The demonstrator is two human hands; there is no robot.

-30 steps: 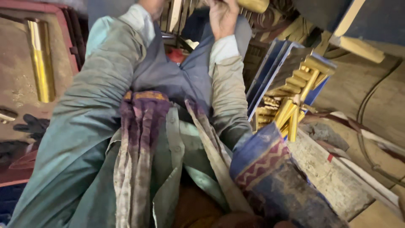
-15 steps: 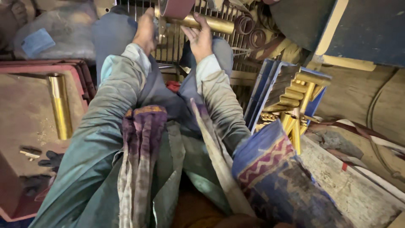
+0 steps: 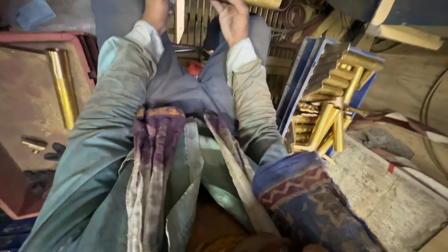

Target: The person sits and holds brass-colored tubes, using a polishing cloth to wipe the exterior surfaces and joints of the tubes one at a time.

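Note:
My right hand (image 3: 233,19) is raised at the top of the view, its fingers curled around a brass tube (image 3: 263,3) that runs off the upper edge. Only the wrist and back of my left hand (image 3: 156,11) show, cut off by the frame top, beside a pale flat strip (image 3: 179,21); its grip is hidden. Both arms in grey-green sleeves reach forward over a dark grey cloth (image 3: 186,91) on my lap. Behind the hands stands a metal grate (image 3: 200,23).
A brass tube (image 3: 63,88) lies on a red-rimmed tray (image 3: 28,107) at the left. At the right, a blue crate (image 3: 298,79) holds several brass pieces (image 3: 326,116). A purple scarf (image 3: 154,154) hangs down my front, and a patterned cloth bundle (image 3: 303,196) lies at the lower right.
Half a second ago both hands and the whole brass tube were in view; now they sit at the top edge, with the left hand mostly cut off.

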